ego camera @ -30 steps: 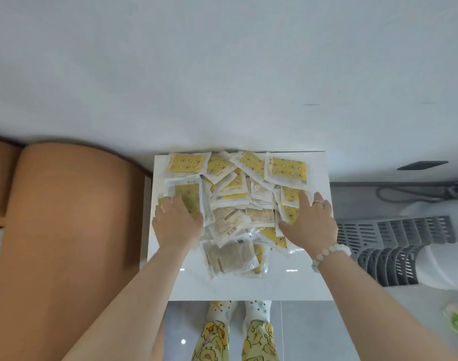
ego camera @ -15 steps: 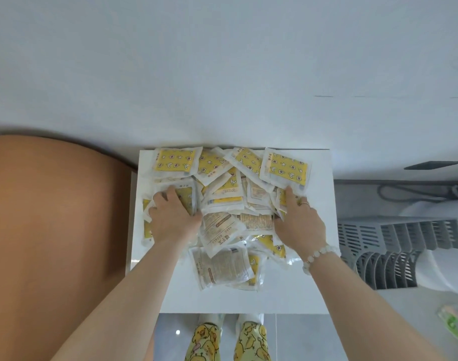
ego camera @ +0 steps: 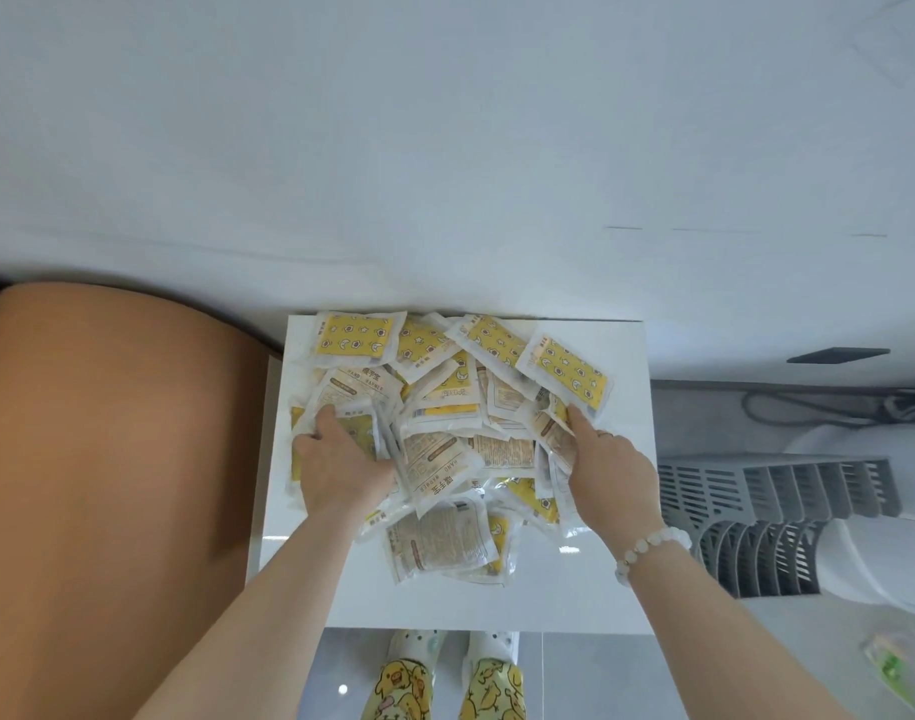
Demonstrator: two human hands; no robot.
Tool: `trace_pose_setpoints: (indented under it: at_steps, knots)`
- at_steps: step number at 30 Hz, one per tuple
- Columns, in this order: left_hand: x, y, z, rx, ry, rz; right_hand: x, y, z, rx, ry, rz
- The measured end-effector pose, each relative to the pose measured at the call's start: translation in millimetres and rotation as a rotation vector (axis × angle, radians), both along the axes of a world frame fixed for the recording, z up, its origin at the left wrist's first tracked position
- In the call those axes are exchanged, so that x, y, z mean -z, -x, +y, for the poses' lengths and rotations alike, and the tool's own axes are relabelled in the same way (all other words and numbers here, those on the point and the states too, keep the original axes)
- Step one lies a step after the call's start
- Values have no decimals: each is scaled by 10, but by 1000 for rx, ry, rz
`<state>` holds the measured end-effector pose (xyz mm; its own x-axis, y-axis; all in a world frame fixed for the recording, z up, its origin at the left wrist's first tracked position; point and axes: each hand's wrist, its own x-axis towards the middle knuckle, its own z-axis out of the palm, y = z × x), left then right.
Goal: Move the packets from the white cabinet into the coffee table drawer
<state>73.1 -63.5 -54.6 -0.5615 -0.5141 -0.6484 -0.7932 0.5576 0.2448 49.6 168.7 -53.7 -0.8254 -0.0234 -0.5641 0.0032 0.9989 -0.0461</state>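
Note:
A loose pile of yellow and white hand-warmer packets [ego camera: 445, 444] lies on the white cabinet top [ego camera: 590, 589]. My left hand [ego camera: 341, 465] is on the left side of the pile, its fingers curled round the edge of a few packets. On the right side, my right hand [ego camera: 613, 475] has straight fingers pushed into the pile, the fingertips partly hidden under a yellow packet [ego camera: 567, 371]. The hand wears a ring and a bead bracelet. One packet [ego camera: 439, 537] lies nearest the front edge. No coffee table drawer is in view.
A tan rounded sofa arm [ego camera: 107, 485] stands close against the cabinet's left side. To the right is a white appliance with a grey slatted grille [ego camera: 767, 517], with cables behind it. A white wall runs along the back. My feet in duck-print shoes [ego camera: 445, 683] are below.
Both hands have slid further forward into the pile. The left fingers have gone from lying flat to curling round packets, and the packets have shifted and bunched between the hands.

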Motion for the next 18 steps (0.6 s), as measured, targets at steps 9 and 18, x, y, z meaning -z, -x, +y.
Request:
trace_pose_setpoints:
  at_steps: [9, 18]
  knots:
    - [-123, -216, 63, 59, 40, -47, -220, -160, -111, 60, 65, 101]
    - [-228, -422, 55, 75, 119, 6, -348, -277, -207, 80, 140, 174]
